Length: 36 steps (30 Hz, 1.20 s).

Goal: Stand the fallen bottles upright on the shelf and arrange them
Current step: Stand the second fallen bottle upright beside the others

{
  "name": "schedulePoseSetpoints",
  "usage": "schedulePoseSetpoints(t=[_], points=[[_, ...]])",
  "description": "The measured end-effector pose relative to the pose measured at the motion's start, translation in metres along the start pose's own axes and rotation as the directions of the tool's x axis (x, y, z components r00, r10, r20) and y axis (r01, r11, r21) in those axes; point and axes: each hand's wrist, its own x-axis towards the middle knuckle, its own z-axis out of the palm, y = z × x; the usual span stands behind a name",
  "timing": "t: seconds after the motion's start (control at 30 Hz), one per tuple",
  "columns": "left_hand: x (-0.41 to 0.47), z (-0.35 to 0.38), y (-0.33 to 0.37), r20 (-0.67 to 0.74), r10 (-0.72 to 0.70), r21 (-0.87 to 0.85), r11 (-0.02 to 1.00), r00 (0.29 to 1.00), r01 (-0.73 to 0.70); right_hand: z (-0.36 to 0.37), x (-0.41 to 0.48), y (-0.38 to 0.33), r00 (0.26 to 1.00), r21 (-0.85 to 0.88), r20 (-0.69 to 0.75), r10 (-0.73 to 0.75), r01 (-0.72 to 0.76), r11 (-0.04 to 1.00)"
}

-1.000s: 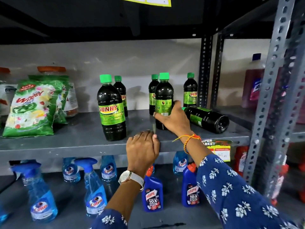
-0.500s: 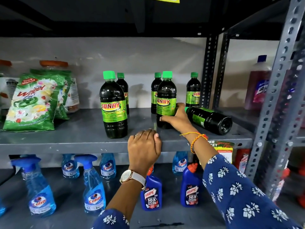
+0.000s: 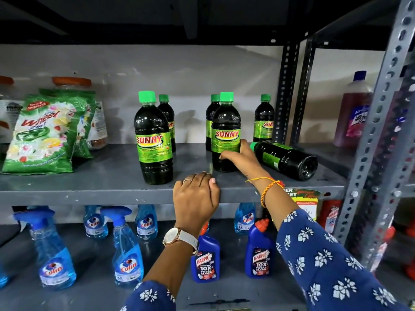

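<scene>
Right hand [image 3: 238,158] curled round upright glossy dark green-capped plastic bottle [image 3: 225,127]; left hand [image 3: 195,197] hooked over matte grey metal shelf [image 3: 89,184] edge.

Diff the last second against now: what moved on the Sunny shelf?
The right hand, gripping the front upright Sunny bottle, turned it in place: its barcode side faced out before, now the SUNNY label does. Nothing was let go. Unchanged: the left hand holds the shelf edge, and the fallen Sunny bottle lies on its side.
</scene>
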Motion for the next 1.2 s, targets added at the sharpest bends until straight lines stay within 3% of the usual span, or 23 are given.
schedulePoseSetpoints(t=[0.1,0.3,0.73,1.2], points=[[0.0,0.0,0.0,-0.022,0.002,-0.003,1.0,1.0,-0.002,0.0,0.001,0.0,0.999,0.067,-0.043,0.005,-0.002,0.998],[0.0,0.0,0.001,0.028,-0.011,0.026,1.0,1.0,0.011,-0.001,-0.002,-0.001,0.994,-0.111,-0.094,-0.049,0.038,0.993],[-0.001,-0.004,0.003,0.023,-0.024,0.026,0.999,0.999,0.023,-0.022,-0.034,-0.01,0.997,-0.107,0.05,-0.057,0.062,0.992],[-0.001,-0.008,0.004,0.073,-0.034,0.007,0.999,0.997,0.034,-0.027,-0.046,-0.016,0.993,-0.103,0.082,-0.088,0.097,0.99]])
